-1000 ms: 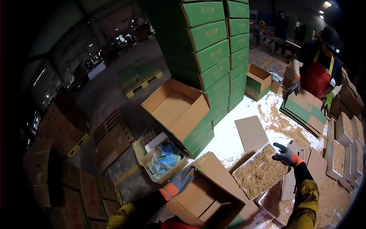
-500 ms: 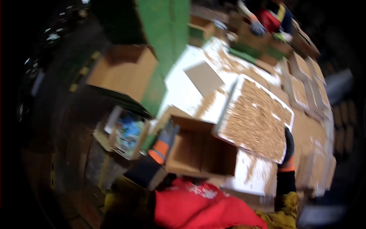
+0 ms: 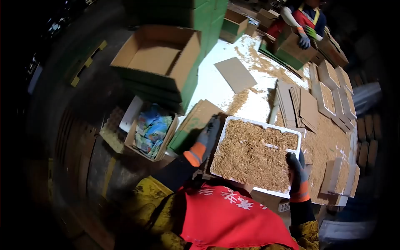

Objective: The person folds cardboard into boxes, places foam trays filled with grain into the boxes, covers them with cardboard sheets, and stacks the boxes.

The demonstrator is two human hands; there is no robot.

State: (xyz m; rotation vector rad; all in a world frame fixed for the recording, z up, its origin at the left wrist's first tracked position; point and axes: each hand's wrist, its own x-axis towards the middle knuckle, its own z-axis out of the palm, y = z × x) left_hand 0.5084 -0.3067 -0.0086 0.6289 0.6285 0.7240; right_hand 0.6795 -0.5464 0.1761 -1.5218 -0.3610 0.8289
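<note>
A white foam tray [image 3: 256, 155] filled with brown wood shavings lies tilted over a cardboard box [image 3: 211, 151], hiding most of it. My right hand [image 3: 296, 168], in a dark glove with an orange cuff, grips the tray's right edge, thumb on top of the rim. My left hand [image 3: 205, 139], gloved alike, is closed on the box's left wall, close beside the tray's left rim. Its fingertips are partly hidden. Folded box flaps [image 3: 189, 127] with green print spread out left of that hand.
A large open box [image 3: 154, 54] stands at upper left above a carton of colourful packets [image 3: 152, 129]. Flat cardboard sheets [image 3: 296, 104] and filled trays [image 3: 329, 98] lie on the right. Across the white table [image 3: 212, 75], a co-worker [image 3: 306, 25] handles another box.
The tray has moved left and down with my right hand and now covers the box opening. My left hand stays at the box wall. The view has shifted and sharpened.
</note>
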